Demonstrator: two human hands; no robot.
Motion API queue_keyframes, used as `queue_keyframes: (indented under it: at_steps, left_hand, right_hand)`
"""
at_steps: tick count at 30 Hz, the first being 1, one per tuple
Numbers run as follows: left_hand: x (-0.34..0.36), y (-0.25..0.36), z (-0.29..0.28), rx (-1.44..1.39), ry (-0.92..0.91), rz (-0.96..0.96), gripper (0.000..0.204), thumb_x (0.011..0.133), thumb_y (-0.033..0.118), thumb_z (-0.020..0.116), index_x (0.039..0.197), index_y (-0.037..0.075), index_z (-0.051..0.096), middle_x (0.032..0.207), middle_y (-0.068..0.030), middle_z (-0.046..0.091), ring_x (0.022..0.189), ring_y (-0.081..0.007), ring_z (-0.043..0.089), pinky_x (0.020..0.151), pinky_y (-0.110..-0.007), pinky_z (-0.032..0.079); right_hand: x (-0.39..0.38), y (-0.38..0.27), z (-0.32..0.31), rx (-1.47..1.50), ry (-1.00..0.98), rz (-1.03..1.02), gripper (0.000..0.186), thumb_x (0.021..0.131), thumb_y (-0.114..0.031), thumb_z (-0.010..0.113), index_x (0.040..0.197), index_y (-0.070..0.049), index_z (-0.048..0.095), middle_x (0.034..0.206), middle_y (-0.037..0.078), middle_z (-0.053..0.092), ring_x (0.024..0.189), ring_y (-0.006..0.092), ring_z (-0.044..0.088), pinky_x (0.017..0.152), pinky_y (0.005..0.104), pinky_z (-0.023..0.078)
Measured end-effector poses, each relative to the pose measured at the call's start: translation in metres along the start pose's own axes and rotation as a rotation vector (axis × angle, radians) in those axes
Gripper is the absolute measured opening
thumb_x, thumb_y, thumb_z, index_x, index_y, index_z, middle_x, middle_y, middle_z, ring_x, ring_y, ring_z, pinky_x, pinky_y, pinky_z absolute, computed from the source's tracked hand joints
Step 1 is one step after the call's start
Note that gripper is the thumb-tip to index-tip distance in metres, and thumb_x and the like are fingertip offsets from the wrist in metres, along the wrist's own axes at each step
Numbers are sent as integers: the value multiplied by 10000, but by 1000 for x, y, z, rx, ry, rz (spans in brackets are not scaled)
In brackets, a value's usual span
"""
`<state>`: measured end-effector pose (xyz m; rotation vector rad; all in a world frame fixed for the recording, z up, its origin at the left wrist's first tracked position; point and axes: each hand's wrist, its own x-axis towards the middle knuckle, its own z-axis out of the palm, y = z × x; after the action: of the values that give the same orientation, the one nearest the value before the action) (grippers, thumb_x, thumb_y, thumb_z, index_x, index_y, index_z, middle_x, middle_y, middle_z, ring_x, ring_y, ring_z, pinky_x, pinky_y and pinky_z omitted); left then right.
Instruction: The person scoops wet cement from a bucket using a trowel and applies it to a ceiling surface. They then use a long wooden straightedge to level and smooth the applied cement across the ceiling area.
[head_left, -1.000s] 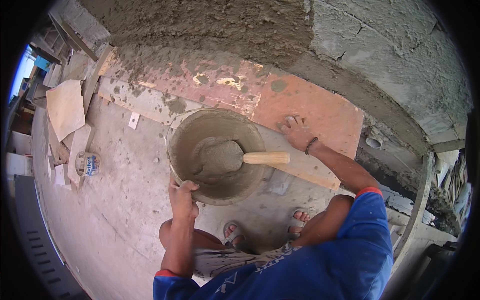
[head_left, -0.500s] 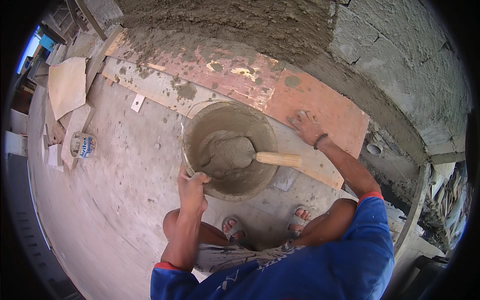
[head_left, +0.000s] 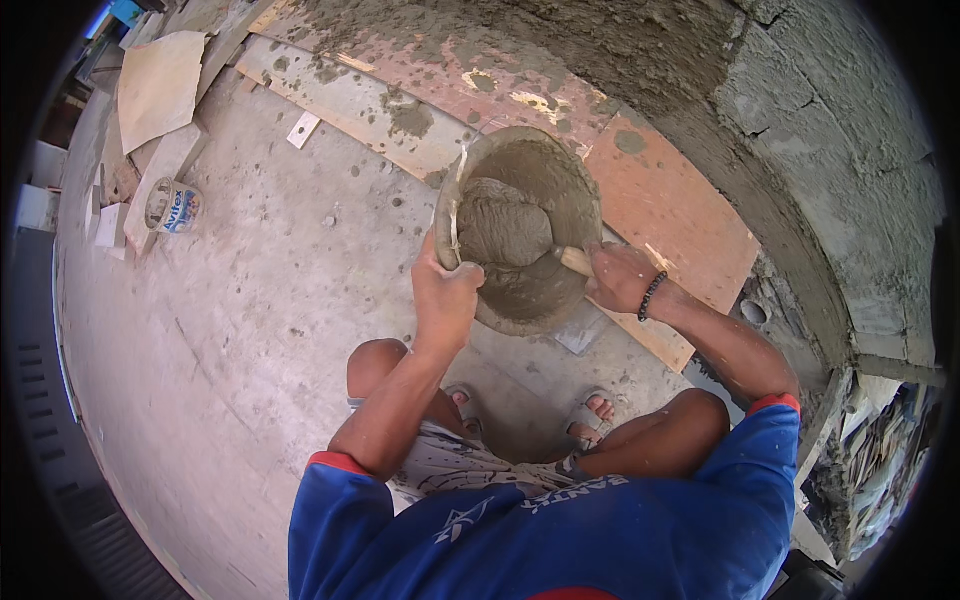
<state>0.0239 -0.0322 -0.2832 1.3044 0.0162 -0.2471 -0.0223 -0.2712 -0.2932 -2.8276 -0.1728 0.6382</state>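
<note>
Mortar-coated bucket is between both hands, ahead of the sandalled feet. Trowel inside, blade under grey mortar. Right hand: fingers wrapped around the wooden handle. Left hand: grips near-left rim, thumb over edge, other fingers mostly hidden. Reddish board beyond, to the right. Small tub well apart, left.

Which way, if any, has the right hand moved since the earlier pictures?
Yes. Judged against the orange board, the right hand has shifted left and lower in the view, leaving the board to grip the trowel's wooden handle.
</note>
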Motion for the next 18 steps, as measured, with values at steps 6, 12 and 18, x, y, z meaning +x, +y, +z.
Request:
queue_keyframes:
  at_steps: [6,12,18]
  left_hand:
    - [0,2,11,307,-3,-2,564,669,-89,445,1227,-42,511,997,-64,589,792,-122,530,728,-243,440]
    - [7,-8,3,55,45,-107,566,676,-106,478,1236,-31,510,968,-48,593,823,-122,545,723,-242,445]
    - [1,3,15,-31,-4,-131,590,673,-120,452,1253,-27,502,1022,-59,605,854,-134,556,732,-248,451]
  right_hand:
    - [2,10,18,112,122,8,452,774,-195,610,1140,36,481,758,245,629,754,428,623,678,517,489]
    - [-26,28,-1,218,236,30,461,776,-230,648,1134,10,482,768,248,621,772,434,618,696,507,491]
    - [-95,38,-99,111,500,-175,432,766,-234,695,1076,-3,501,852,228,610,834,420,599,729,465,470]
